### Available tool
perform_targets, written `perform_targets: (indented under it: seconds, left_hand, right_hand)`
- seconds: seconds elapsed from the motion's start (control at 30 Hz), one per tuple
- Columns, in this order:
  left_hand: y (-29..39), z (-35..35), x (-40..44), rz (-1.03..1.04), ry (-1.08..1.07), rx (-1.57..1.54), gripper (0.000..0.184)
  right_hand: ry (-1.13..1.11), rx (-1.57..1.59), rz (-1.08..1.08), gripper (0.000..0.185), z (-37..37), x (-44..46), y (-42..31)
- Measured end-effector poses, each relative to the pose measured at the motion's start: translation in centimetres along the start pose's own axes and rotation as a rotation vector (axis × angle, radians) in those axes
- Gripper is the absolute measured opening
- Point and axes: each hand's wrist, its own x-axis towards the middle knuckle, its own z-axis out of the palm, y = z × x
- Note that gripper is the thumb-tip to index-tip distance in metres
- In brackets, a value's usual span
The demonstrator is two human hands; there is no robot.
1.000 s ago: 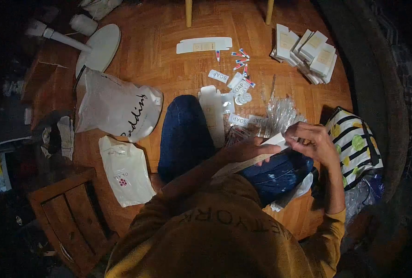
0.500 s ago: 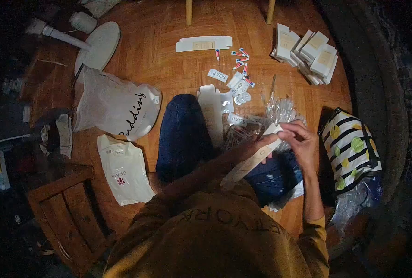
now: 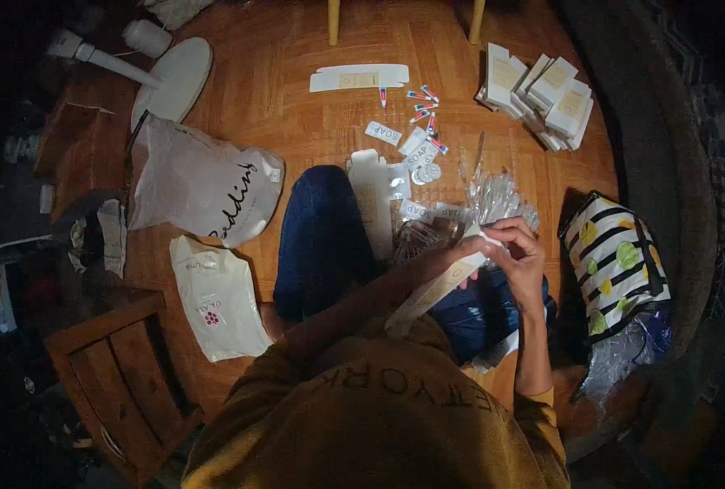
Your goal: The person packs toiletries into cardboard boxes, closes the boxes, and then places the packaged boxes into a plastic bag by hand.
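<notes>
A slim white carton with a beige label slants up from my lap. Wrapped around its upper part is my left hand, partly hidden by the carton. My right hand has its fingers and thumb closed at the carton's top end, on the end flaps. Just beyond the hands lie several clear-wrapped items in a heap. Soap packets marked SOAP rest on the floor next to them. An unfilled-looking flattened white carton lies beside my left knee.
Small toothpaste tubes lie scattered ahead, near another flat carton. White cartons are stacked at the far right. A striped bag stands right; a Bedding bag and a white pouch lie left.
My right hand has shifted slightly left and down along the carton's top end, its fingers now more curled over it. The carton has turned a little; my left hand keeps its hold.
</notes>
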Motion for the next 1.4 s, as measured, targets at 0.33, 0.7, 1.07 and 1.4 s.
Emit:
perform_targets:
  seconds: [0.33, 0.7, 1.07, 1.4]
  left_hand:
    - [-0.4, -1.5, 2.1, 0.044, -0.238, -0.31, 0.064]
    - [2.5, -6.7, 0.5, 0.737, 0.332, 0.574, 0.084]
    - [2.3, -7.2, -1.7, 0.627, 0.656, 0.746, 0.085]
    - [0.4, -6.7, 0.2, 0.678, 0.711, 1.007, 0.098]
  right_hand:
    - [0.067, 0.498, 0.238, 0.031, 0.3, 0.0, 2.7]
    - [0.481, 0.858, 0.396, 0.027, 0.9, 4.9, 11.1]
    - [0.471, -0.829, 0.051, 0.016, 1.1, 3.4, 20.2]
    - [0.409, -0.452, -0.205, 0.017, -2.5, 1.2, 5.2]
